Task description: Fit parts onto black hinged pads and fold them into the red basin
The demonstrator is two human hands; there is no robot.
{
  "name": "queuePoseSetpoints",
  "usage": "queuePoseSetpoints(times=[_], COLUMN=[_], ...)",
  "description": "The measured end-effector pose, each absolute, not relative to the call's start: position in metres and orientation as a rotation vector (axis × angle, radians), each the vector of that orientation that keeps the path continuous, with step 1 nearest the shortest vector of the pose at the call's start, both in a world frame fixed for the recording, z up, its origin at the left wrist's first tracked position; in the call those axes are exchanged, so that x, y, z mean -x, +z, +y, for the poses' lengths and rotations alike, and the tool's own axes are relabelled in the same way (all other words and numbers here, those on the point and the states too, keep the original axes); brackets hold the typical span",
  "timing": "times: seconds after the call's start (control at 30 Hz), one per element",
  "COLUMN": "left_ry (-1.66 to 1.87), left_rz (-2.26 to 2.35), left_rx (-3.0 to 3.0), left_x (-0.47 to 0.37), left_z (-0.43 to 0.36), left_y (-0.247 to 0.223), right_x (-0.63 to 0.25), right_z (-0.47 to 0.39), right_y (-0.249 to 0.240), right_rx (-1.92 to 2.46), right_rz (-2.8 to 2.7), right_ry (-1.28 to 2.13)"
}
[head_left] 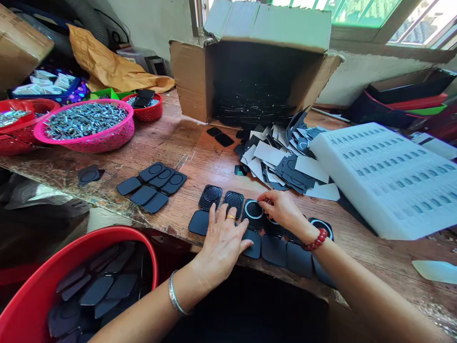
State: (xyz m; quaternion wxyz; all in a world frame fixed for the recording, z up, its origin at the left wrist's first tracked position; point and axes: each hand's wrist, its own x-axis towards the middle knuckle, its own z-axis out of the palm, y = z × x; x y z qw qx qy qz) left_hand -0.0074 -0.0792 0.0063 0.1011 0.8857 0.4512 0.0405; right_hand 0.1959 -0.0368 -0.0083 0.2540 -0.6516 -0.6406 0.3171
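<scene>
A row of black hinged square plates lies unfolded along the table's front edge, their grid-patterned round recesses facing up. My left hand (224,238) rests with fingers spread over the second unit (233,200) and the flap beside it, holding nothing. With thumb and finger pinched together, my right hand (282,207) grips the right edge of a silver ring (247,209), which lies over the recess of the third plate. Silver rings also show on plates farther right, such as the end plate (321,224); my right hand and wrist partly cover those between.
A foam tray (389,176) stands right of a pile of grey and black cards (274,155). Behind is an open carton (191,78). Left are stacked black plates (146,195), a pink basket of metal parts (107,138) and a red bucket (28,286) holding black plates.
</scene>
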Motion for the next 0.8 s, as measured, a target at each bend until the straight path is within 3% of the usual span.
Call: queuePoseSetpoints(times=[0.27, 0.53, 0.8], left_ry=[0.26, 0.546, 0.55], left_rz=[1.33, 1.298, 1.338], left_rx=[-2.694, -2.822, -2.848], left_x=[0.009, 0.02, 0.045], left_z=[-0.079, -0.067, -0.056], left_y=[-0.004, -0.018, -0.024], right_x=[-0.212, -0.368, -0.425], right_z=[-0.052, -0.038, -0.027], right_y=[0.003, 0.063, 0.066], right_rx=[1.808, 2.248, 2.385], right_rz=[-1.797, -1.335, -1.182], right_ry=[0.478, 0.05, 0.249])
